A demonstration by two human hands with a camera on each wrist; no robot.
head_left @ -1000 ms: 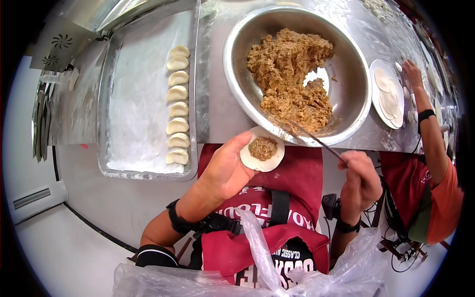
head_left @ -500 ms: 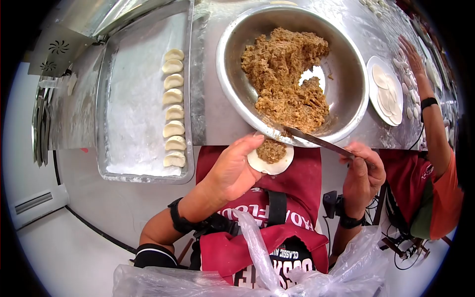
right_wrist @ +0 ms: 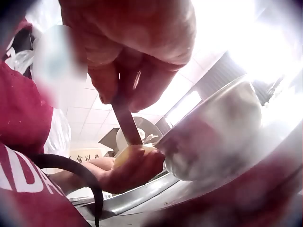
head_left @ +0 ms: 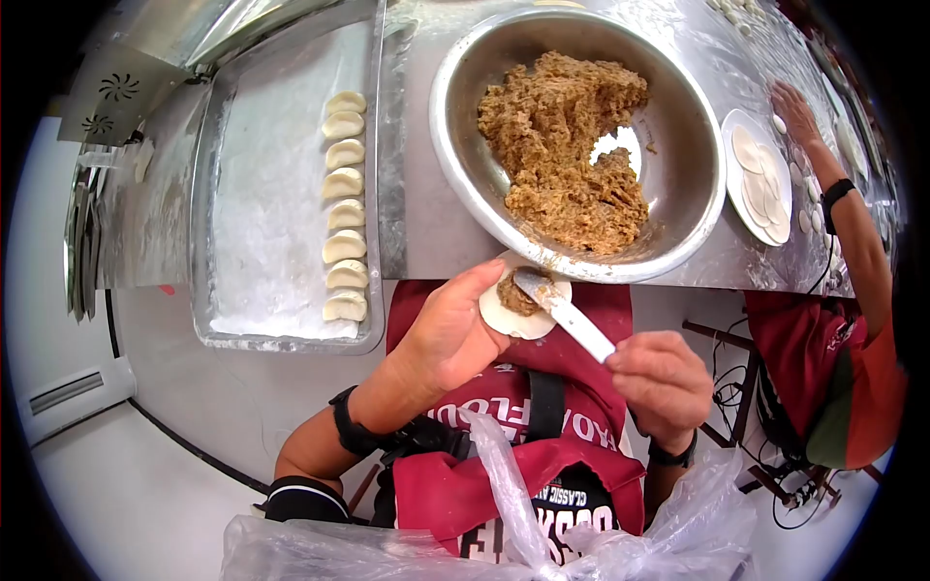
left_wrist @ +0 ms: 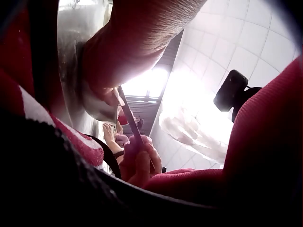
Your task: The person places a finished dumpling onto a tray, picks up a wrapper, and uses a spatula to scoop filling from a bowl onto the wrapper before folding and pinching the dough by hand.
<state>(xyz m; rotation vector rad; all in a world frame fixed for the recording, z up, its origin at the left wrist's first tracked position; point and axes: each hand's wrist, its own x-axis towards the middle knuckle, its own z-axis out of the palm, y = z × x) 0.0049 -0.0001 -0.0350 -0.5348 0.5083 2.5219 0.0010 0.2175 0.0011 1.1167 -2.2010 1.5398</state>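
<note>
White wrapper (head_left: 504, 318) w/ brown filling (head_left: 515, 296), in L hand (head_left: 448, 334), thumb over edge, near steel bowl (head_left: 452, 184). R hand (head_left: 663, 380): grip closed round spatula (head_left: 581, 329), blade on filling.

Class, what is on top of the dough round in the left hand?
Brown filling lies on the dough round, partly hidden by the flat tool; whatever is beneath the filling cannot be seen.
</note>
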